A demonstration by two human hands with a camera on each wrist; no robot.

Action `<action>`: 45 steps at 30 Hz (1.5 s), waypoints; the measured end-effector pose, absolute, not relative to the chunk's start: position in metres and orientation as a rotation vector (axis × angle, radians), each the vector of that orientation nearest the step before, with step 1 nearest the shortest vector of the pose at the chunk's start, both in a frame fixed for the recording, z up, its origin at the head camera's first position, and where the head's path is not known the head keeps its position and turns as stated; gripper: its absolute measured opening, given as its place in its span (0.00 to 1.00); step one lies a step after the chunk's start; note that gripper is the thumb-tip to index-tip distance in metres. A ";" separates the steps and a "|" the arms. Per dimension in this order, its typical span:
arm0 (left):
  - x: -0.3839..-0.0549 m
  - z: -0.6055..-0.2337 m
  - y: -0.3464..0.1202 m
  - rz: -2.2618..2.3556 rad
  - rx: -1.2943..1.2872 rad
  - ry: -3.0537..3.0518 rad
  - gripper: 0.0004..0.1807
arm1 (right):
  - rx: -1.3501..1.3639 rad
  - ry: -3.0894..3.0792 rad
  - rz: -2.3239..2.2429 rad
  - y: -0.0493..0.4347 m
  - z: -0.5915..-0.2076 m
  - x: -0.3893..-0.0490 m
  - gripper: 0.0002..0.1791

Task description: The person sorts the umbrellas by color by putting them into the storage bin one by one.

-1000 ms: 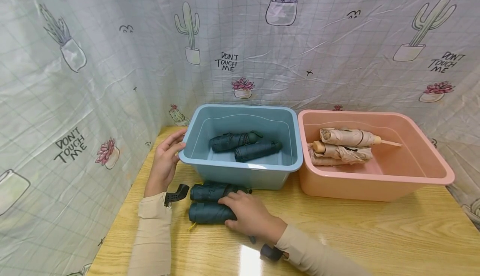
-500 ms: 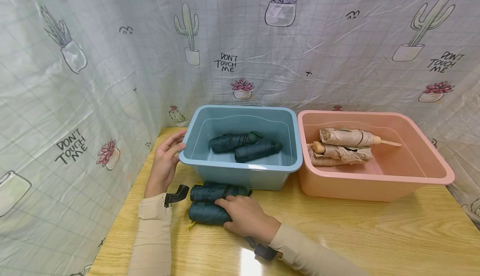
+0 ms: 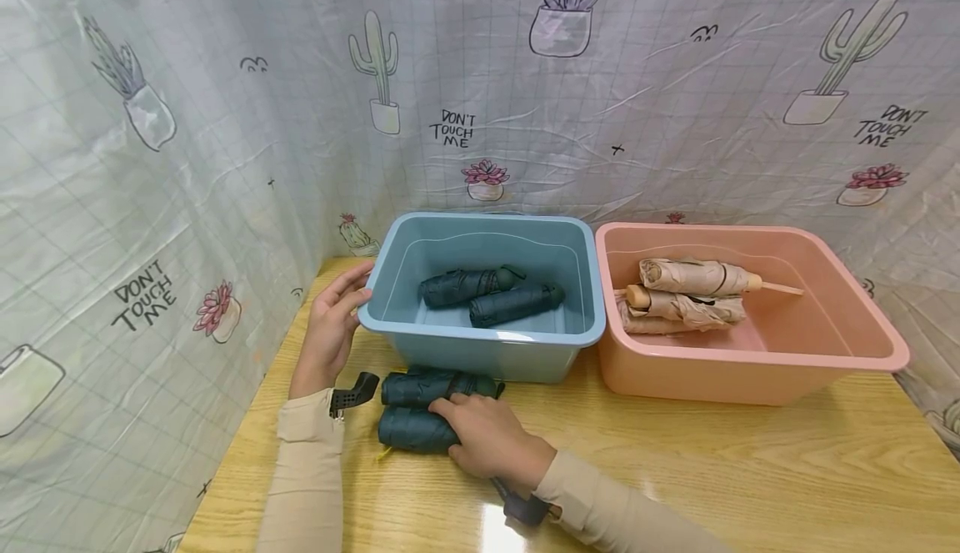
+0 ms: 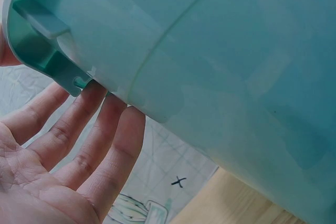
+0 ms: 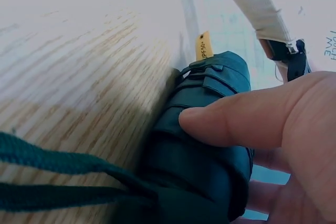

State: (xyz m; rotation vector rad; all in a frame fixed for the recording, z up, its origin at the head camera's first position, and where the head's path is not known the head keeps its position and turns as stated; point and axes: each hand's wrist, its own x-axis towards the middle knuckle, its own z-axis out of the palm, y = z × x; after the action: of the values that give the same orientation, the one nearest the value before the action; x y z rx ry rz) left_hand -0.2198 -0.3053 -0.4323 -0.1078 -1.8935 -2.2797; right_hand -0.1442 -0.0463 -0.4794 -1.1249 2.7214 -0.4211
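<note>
My right hand (image 3: 487,436) grips the nearer of two dark green folding umbrellas (image 3: 416,429) on the table. In the right wrist view, the thumb lies across this rolled umbrella (image 5: 184,156), with fingers on its far side. A yellow tag (image 5: 203,46) shows at one end and a wrist strap (image 5: 58,156) at the other. The second umbrella (image 3: 420,388) lies alongside, in front of the blue bin (image 3: 487,336). My left hand (image 3: 327,324) rests against the bin's left side; in the left wrist view its straight fingers (image 4: 113,153) touch the outer wall.
Two more dark green umbrellas, one upper (image 3: 459,286) and one lower (image 3: 517,304), lie inside the blue bin. Beside it, a pink bin (image 3: 750,378) holds several beige umbrellas (image 3: 693,276). A printed curtain (image 3: 487,77) hangs behind the wooden table (image 3: 675,461).
My right hand has shifted slightly left and down along the nearer umbrella, covering more of it. My left hand, the bins and the umbrellas in them have stayed put.
</note>
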 end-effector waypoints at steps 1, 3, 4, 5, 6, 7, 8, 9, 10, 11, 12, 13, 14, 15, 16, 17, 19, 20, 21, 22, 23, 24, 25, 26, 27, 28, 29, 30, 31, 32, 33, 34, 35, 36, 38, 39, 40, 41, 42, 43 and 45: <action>-0.220 -0.432 -0.305 -2.276 -0.108 -1.897 0.28 | -1.124 2.718 -0.435 -0.046 -0.479 -0.144 0.31; -0.220 -0.432 -0.305 -2.274 -0.106 -1.900 0.28 | -1.125 2.708 -0.466 -0.045 -0.479 -0.144 0.30; -0.220 -0.432 -0.305 -2.274 -0.105 -1.900 0.27 | -1.126 2.704 -0.478 -0.045 -0.479 -0.144 0.30; -0.220 -0.432 -0.305 -2.275 -0.104 -1.901 0.27 | -1.128 2.701 -0.489 -0.044 -0.479 -0.144 0.30; -0.220 -0.432 -0.305 -2.275 -0.104 -1.901 0.27 | -1.135 2.700 -0.500 -0.044 -0.479 -0.144 0.29; -0.220 -0.432 -0.305 -2.275 -0.103 -1.902 0.27 | -1.138 2.698 -0.506 -0.043 -0.478 -0.144 0.29; -0.220 -0.432 -0.306 -2.277 -0.102 -1.900 0.27 | -1.141 2.696 -0.512 -0.043 -0.478 -0.143 0.29; -0.220 -0.432 -0.306 -2.277 -0.102 -1.900 0.27 | -1.143 2.694 -0.515 -0.042 -0.477 -0.143 0.29; -0.220 -0.432 -0.306 -2.276 -0.101 -1.900 0.27 | -1.142 2.692 -0.518 -0.041 -0.477 -0.143 0.29; -0.220 -0.432 -0.306 -2.275 -0.101 -1.901 0.27 | -1.141 2.689 -0.522 -0.040 -0.477 -0.143 0.28; -0.220 -0.432 -0.306 -2.275 -0.099 -1.901 0.27 | -1.138 2.685 -0.526 -0.039 -0.477 -0.143 0.28; -0.220 -0.432 -0.306 -2.275 -0.099 -1.902 0.28 | -1.129 2.679 -0.533 -0.039 -0.477 -0.142 0.28; -0.220 -0.432 -0.306 -2.273 -0.098 -1.903 0.28 | -1.124 2.674 -0.543 -0.038 -0.477 -0.142 0.28; -0.220 -0.432 -0.306 -2.273 -0.099 -1.904 0.28 | -1.119 2.669 -0.554 -0.036 -0.476 -0.142 0.28; -0.220 -0.432 -0.306 -2.273 -0.099 -1.904 0.28 | -1.114 2.664 -0.565 -0.036 -0.476 -0.142 0.28; -0.220 -0.432 -0.306 -2.273 -0.099 -1.905 0.28 | -1.110 2.660 -0.577 -0.035 -0.476 -0.142 0.28; -0.220 -0.432 -0.306 -2.272 -0.099 -1.906 0.28 | -1.098 2.646 -0.608 -0.032 -0.476 -0.142 0.28; -0.220 -0.432 -0.306 -2.271 -0.100 -1.907 0.28 | -1.091 2.637 -0.624 -0.031 -0.476 -0.142 0.28; -0.220 -0.432 -0.306 -2.272 -0.100 -1.905 0.28 | -1.081 2.626 -0.640 -0.030 -0.475 -0.143 0.28; -0.220 -0.433 -0.307 -2.272 -0.099 -1.905 0.28 | -1.070 2.614 -0.658 -0.028 -0.475 -0.143 0.28; -0.220 -0.433 -0.307 -2.273 -0.099 -1.905 0.28 | -1.055 2.597 -0.677 -0.027 -0.475 -0.144 0.28; -0.220 -0.433 -0.307 -2.276 -0.099 -1.904 0.28 | -1.039 2.577 -0.699 -0.026 -0.474 -0.144 0.28; -0.220 -0.433 -0.307 -2.277 -0.101 -1.903 0.28 | -1.025 2.556 -0.721 -0.025 -0.475 -0.145 0.29; -0.220 -0.433 -0.307 -2.278 -0.102 -1.902 0.29 | -1.009 2.529 -0.749 -0.023 -0.475 -0.146 0.29; -0.220 -0.433 -0.307 -2.280 -0.102 -1.901 0.29 | -0.996 2.497 -0.782 -0.022 -0.475 -0.147 0.29; -0.220 -0.433 -0.307 -2.282 -0.103 -1.900 0.29 | -0.982 2.459 -0.819 -0.020 -0.475 -0.149 0.28; -0.220 -0.433 -0.307 -2.284 -0.103 -1.899 0.29 | -0.967 2.419 -0.855 -0.018 -0.475 -0.150 0.28; -0.220 -0.434 -0.307 -2.285 -0.101 -1.898 0.29 | -0.954 2.378 -0.891 -0.017 -0.475 -0.151 0.28; -0.220 -0.434 -0.307 -2.285 -0.099 -1.897 0.29 | -0.939 2.333 -0.930 -0.015 -0.475 -0.152 0.28; -0.220 -0.434 -0.307 -2.285 -0.097 -1.896 0.28 | -0.924 2.287 -0.969 -0.013 -0.475 -0.154 0.28; -0.220 -0.433 -0.307 -2.284 -0.095 -1.896 0.28 | -0.912 2.245 -1.006 -0.012 -0.474 -0.155 0.27; -0.220 -0.433 -0.307 -2.283 -0.093 -1.897 0.28 | -0.901 2.205 -1.041 -0.010 -0.474 -0.156 0.27; -0.221 -0.433 -0.307 -2.283 -0.091 -1.896 0.28 | -0.892 2.167 -1.074 -0.008 -0.473 -0.157 0.27; -0.221 -0.433 -0.307 -2.282 -0.090 -1.897 0.27 | -0.884 2.131 -1.106 -0.007 -0.473 -0.158 0.26; -0.221 -0.433 -0.307 -2.283 -0.090 -1.898 0.27 | -0.877 2.062 -1.171 -0.003 -0.473 -0.161 0.26; -0.221 -0.432 -0.307 -2.284 -0.089 -1.899 0.27 | -0.874 2.027 -1.202 -0.002 -0.474 -0.162 0.26; -0.221 -0.432 -0.307 -2.286 -0.089 -1.899 0.27 | -0.872 1.998 -1.227 0.000 -0.474 -0.163 0.25; -0.221 -0.432 -0.307 -2.287 -0.088 -1.900 0.27 | -0.870 1.974 -1.249 0.002 -0.474 -0.164 0.25; -0.221 -0.432 -0.307 -2.286 -0.086 -1.901 0.27 | -0.869 1.953 -1.269 0.003 -0.474 -0.165 0.25; -0.221 -0.431 -0.307 -2.286 -0.086 -1.902 0.27 | -0.868 1.933 -1.288 0.005 -0.474 -0.167 0.25; -0.221 -0.431 -0.307 -2.284 -0.084 -1.906 0.28 | -0.862 1.904 -1.321 0.007 -0.474 -0.169 0.25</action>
State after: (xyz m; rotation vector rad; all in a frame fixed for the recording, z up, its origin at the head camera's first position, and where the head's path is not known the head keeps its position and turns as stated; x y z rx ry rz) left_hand -0.2211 -0.3067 -0.4305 -0.0840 -1.9058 -2.2836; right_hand -0.1692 0.0071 -0.4741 -0.8622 1.9044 -1.3208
